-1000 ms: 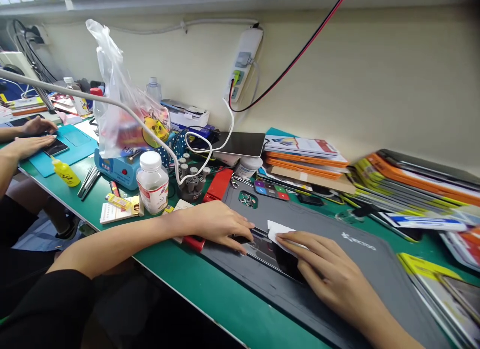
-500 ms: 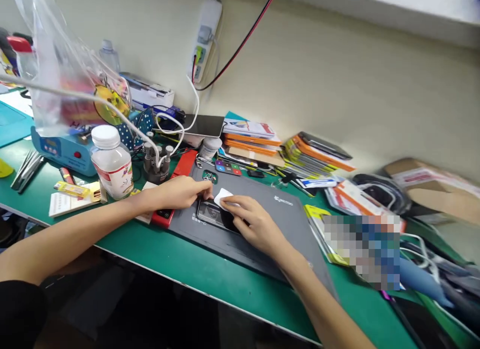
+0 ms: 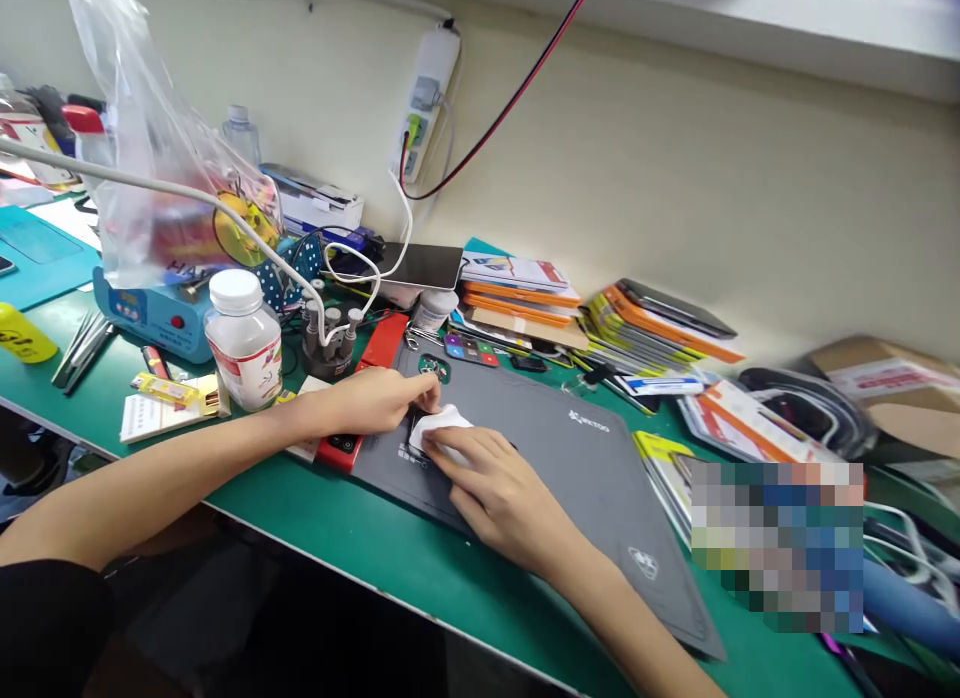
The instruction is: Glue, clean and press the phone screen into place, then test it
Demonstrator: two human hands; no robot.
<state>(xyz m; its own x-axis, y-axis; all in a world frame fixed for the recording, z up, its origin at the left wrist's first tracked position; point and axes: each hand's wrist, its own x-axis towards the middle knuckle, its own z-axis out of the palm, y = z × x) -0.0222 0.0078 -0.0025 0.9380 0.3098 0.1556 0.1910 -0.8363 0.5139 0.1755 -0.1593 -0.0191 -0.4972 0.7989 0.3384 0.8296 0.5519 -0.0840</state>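
Observation:
A white wipe lies over a dark, flat phone on the grey work mat. My right hand presses the wipe down onto the phone, fingers together and bent over it. Most of the phone is hidden beneath the wipe and that hand. At the phone's far left corner, my left hand is closed, its curled fingers against the edge. A red case-like object lies on the mat's left edge, just below my left wrist.
A white-capped bottle stands left of my left forearm, near a screwdriver holder. Stacked packets line the wall. Tweezers lie far left. A white cable hangs across the left side. Yellow-edged packages lie right of the mat.
My right hand has slid the wipe left and towards me across the phone, covering more of it. My left hand stays at the phone's corner. The whole view has shifted slightly.

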